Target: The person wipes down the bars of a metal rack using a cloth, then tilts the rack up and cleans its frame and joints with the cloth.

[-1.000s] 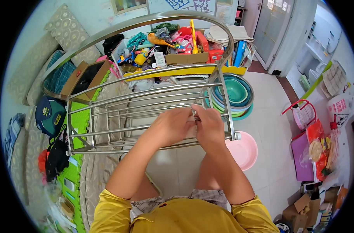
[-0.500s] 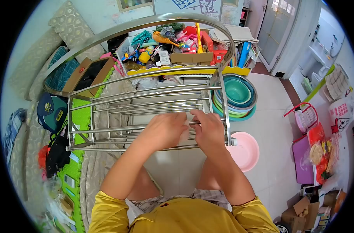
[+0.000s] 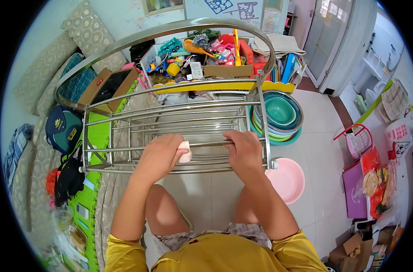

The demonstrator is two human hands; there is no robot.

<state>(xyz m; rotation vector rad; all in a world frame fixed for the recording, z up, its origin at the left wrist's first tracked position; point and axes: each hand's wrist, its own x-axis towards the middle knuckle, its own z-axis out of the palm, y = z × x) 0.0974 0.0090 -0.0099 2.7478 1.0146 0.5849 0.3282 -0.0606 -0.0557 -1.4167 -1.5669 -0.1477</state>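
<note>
A metal tube rack (image 3: 208,144) with several parallel rails and a large curved hoop lies in front of me, above the floor and my legs. My left hand (image 3: 160,156) is closed around a near rail, with a pale folded cloth (image 3: 184,152) pinched between its fingers and the metal. Farther right on the same rail, near the rack's end frame, my right hand (image 3: 245,152) grips the tube. A white foot cap (image 3: 274,165) shows at the near right corner. The fingers' undersides are hidden.
Right of the rack, a pink basin (image 3: 288,180) and stacked basins (image 3: 280,111) stand on the tiles. Behind it is a toy-filled box (image 3: 206,85). A sofa (image 3: 34,136) and a green mat (image 3: 86,199) lie left; a cardboard box (image 3: 347,251) sits at lower right.
My left hand has slid left along the rail, away from my right hand, and the cloth now shows. My right hand keeps its grip. The view has shifted slightly.
</note>
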